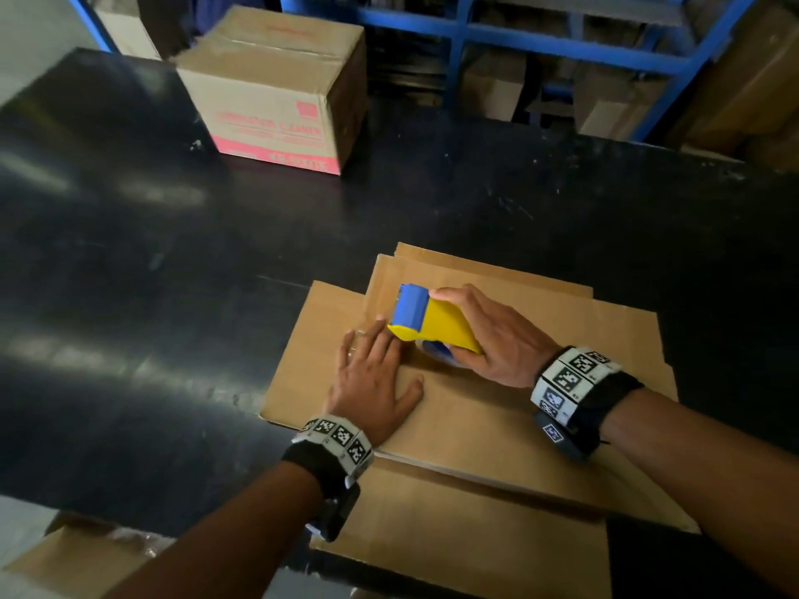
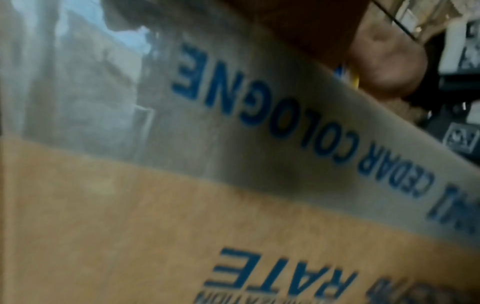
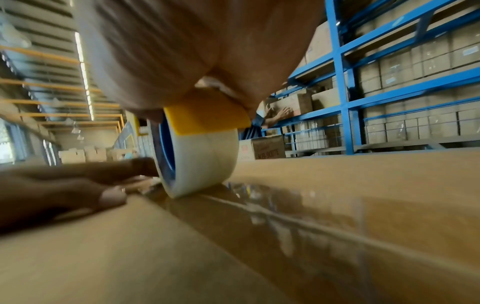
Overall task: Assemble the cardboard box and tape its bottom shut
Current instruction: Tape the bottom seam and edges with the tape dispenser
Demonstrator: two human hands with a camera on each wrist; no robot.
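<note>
A brown cardboard box (image 1: 488, 408) stands at the table's near edge with its closed flaps facing up. My left hand (image 1: 372, 376) lies flat on the flaps, fingers straight, pressing down beside the seam. My right hand (image 1: 497, 337) grips a yellow and blue tape dispenser (image 1: 432, 324), whose front end touches the box next to my left fingertips. In the right wrist view the clear tape roll (image 3: 201, 164) rests on the seam, and a shiny strip of tape (image 3: 291, 211) runs along it toward the camera. The left wrist view shows the box's side (image 2: 130, 226) with blue print.
A second cardboard box (image 1: 276, 92) with pink print stands at the far side of the black table (image 1: 129, 252). Flat cardboard sheets (image 1: 497, 270) lie under the box. Blue shelving (image 1: 562, 36) stacked with cartons stands behind the table. Another person's hands (image 3: 279, 114) reach at a shelf.
</note>
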